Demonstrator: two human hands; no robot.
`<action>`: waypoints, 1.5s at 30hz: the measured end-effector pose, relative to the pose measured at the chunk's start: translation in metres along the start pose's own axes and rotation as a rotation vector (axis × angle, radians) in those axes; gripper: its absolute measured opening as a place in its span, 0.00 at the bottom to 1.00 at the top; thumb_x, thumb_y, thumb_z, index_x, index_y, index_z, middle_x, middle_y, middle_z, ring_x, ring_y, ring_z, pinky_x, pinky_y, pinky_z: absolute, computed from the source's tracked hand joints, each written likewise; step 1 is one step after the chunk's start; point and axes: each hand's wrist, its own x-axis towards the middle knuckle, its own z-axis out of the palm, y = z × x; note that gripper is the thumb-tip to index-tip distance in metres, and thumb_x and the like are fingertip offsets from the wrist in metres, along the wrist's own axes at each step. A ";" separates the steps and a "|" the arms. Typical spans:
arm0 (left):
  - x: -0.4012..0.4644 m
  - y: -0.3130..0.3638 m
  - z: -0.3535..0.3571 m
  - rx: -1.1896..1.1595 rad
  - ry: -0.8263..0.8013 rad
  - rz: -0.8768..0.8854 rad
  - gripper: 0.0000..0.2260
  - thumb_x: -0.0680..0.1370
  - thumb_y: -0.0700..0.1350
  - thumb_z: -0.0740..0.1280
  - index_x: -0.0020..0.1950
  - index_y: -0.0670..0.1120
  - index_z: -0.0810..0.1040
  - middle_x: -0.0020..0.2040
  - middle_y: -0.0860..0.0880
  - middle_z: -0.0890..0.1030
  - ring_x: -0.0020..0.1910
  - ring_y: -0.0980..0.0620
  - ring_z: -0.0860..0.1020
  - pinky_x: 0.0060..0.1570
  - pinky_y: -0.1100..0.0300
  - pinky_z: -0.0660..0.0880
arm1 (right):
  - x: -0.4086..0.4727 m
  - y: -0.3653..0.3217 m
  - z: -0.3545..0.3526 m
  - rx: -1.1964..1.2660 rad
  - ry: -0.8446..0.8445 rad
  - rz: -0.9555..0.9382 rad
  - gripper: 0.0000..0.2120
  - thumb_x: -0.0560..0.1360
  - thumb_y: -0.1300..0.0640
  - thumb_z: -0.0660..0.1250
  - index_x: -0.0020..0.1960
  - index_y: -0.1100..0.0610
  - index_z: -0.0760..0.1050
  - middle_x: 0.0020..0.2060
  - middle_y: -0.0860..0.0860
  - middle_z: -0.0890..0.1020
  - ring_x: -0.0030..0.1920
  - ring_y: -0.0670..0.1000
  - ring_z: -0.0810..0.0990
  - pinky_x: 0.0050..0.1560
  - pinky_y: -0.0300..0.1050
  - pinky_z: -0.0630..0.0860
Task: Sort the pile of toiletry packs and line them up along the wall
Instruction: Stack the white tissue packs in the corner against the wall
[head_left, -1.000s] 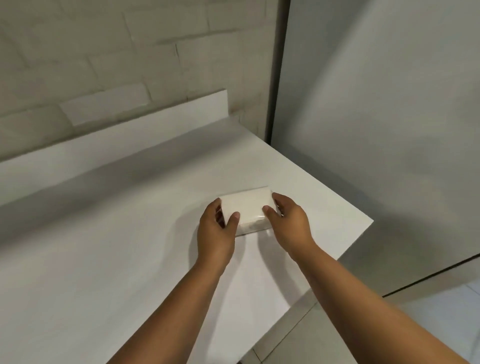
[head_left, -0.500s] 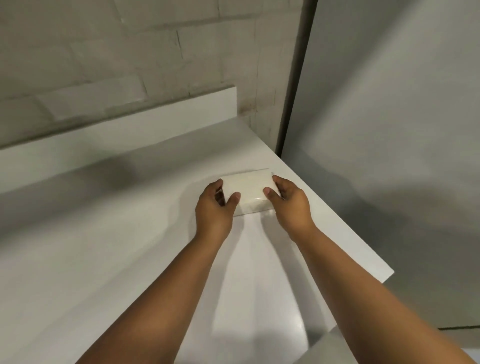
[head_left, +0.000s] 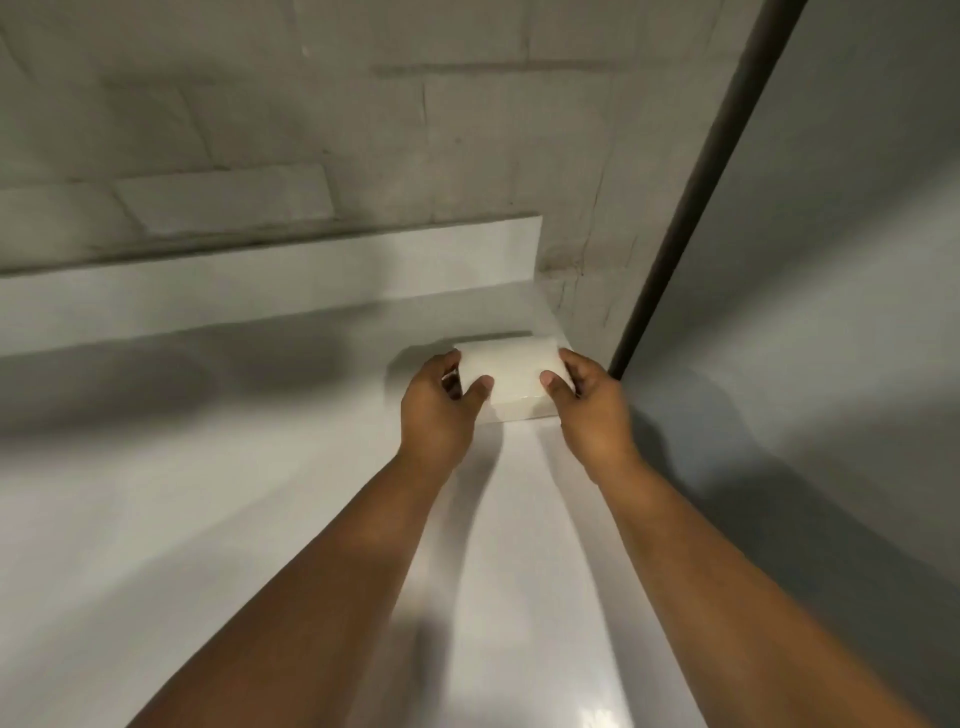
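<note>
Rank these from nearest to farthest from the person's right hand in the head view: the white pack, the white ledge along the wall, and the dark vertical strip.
1. The white pack: held by the right hand at its right end.
2. The dark vertical strip: its foot stands just right of that hand.
3. The white ledge: beyond the pack, running leftward along the wall.

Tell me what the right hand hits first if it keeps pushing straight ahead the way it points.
Probably the low white ledge at the foot of the wall; the pack held by right hand and left hand would touch first.
</note>
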 end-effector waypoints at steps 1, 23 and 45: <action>0.008 0.001 0.003 0.003 0.014 0.002 0.23 0.73 0.48 0.72 0.67 0.46 0.72 0.58 0.51 0.78 0.54 0.56 0.77 0.60 0.59 0.73 | 0.009 -0.001 0.001 -0.008 -0.008 -0.010 0.22 0.77 0.55 0.68 0.69 0.55 0.71 0.64 0.50 0.77 0.63 0.47 0.76 0.67 0.47 0.71; 0.130 0.007 0.008 0.095 0.172 0.032 0.23 0.73 0.49 0.72 0.66 0.47 0.74 0.61 0.48 0.79 0.54 0.52 0.79 0.61 0.53 0.73 | 0.131 -0.026 0.055 -0.149 -0.085 -0.122 0.23 0.78 0.52 0.65 0.72 0.55 0.68 0.67 0.52 0.74 0.66 0.50 0.72 0.58 0.33 0.62; 0.131 0.029 -0.006 0.259 0.092 0.022 0.26 0.76 0.54 0.66 0.71 0.45 0.66 0.69 0.45 0.71 0.65 0.45 0.71 0.65 0.51 0.69 | 0.129 -0.049 0.064 -0.400 -0.052 -0.248 0.16 0.80 0.53 0.59 0.61 0.63 0.73 0.57 0.58 0.77 0.59 0.57 0.74 0.58 0.45 0.68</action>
